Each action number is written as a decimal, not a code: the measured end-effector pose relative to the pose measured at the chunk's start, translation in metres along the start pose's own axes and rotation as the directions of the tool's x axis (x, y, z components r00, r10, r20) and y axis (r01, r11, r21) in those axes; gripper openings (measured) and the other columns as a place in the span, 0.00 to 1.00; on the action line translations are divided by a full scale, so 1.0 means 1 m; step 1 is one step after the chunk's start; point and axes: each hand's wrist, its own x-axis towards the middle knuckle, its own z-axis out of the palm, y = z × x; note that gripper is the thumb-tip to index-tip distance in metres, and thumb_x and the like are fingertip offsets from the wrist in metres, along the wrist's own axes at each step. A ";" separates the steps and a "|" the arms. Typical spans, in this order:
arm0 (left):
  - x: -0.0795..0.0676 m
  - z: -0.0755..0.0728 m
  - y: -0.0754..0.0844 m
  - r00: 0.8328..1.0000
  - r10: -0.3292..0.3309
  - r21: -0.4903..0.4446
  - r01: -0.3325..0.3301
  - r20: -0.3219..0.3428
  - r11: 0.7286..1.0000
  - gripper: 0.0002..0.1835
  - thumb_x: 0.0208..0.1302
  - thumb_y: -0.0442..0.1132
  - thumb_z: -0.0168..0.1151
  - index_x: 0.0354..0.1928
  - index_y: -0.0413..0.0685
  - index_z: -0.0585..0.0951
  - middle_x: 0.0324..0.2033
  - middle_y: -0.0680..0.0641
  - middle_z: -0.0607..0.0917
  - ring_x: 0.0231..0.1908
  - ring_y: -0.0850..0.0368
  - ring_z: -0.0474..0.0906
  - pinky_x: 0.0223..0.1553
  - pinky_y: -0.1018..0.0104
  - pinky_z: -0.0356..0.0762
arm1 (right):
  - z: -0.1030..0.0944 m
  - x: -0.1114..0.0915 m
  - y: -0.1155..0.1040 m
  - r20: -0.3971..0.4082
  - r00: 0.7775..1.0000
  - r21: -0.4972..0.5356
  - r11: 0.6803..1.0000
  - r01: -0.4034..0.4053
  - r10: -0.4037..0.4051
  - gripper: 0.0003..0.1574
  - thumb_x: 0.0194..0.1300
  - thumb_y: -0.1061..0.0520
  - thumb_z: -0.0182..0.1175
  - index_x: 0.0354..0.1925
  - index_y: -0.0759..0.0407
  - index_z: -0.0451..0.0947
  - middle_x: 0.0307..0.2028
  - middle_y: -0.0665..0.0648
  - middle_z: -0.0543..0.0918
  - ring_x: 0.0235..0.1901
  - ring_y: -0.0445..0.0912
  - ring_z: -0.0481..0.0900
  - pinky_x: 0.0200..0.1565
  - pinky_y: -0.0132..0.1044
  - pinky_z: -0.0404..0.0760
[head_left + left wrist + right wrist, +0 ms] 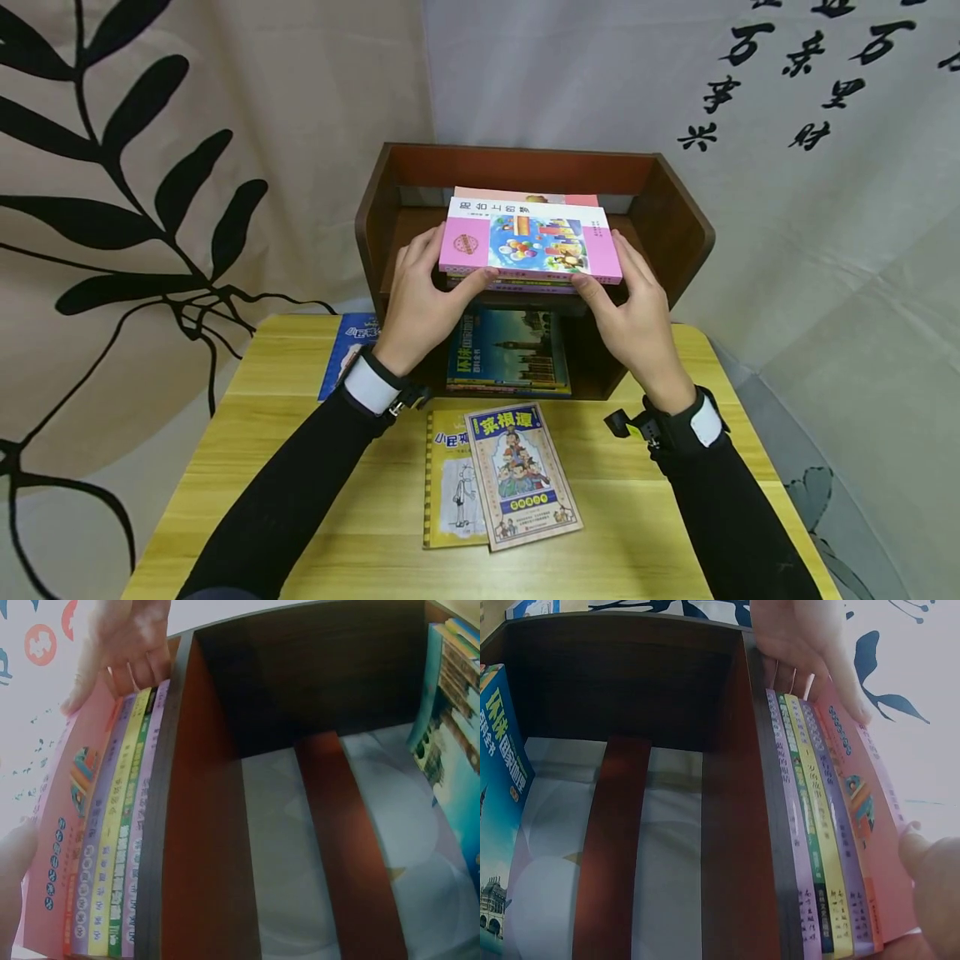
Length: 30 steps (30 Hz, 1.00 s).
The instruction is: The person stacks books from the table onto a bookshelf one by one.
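A pink book (pixel 525 237) with a colourful picture on its cover lies between both hands, over a stack of thinner books (pixel 112 847) on the bookcase's upper shelf. My left hand (pixel 423 296) holds its left side, the thumb at the near edge. The right hand (pixel 636 312) holds the opposite side, its thumb likewise at the near edge. In the right wrist view the pink book's near edge stands raised from the stack's purple, yellow and green spines (pixel 825 832). The brown bookcase (pixel 517 157) stands on the table's far part.
Blue-covered books (pixel 510 346) lie in the bookcase's lower compartment. A cream book (pixel 522 475) overlaps a yellow book (pixel 457 500) on the wooden table (pixel 360 533). A blue book (pixel 347 350) lies beside the bookcase's left side. Curtains hang behind.
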 end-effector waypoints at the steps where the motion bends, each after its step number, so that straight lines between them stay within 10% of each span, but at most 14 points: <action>1: 0.001 0.001 0.000 1.000 -0.001 0.002 0.001 0.002 1.000 0.47 0.62 0.70 0.67 0.78 0.54 0.72 0.76 0.45 0.71 0.72 0.49 0.62 0.70 0.39 0.65 | 0.000 0.001 0.001 0.002 1.000 0.000 1.000 -0.003 0.003 0.52 0.71 0.40 0.66 0.82 0.56 0.59 0.83 0.62 0.60 0.81 0.56 0.57 0.77 0.65 0.58; 30: 0.018 0.007 0.008 0.995 -0.098 0.040 0.098 0.006 0.994 0.50 0.60 0.74 0.65 0.78 0.53 0.72 0.74 0.44 0.73 0.69 0.47 0.68 0.67 0.40 0.71 | 0.003 0.020 0.012 0.021 0.999 -0.056 0.998 -0.037 0.039 0.49 0.71 0.34 0.62 0.80 0.55 0.65 0.82 0.60 0.62 0.80 0.56 0.59 0.77 0.66 0.60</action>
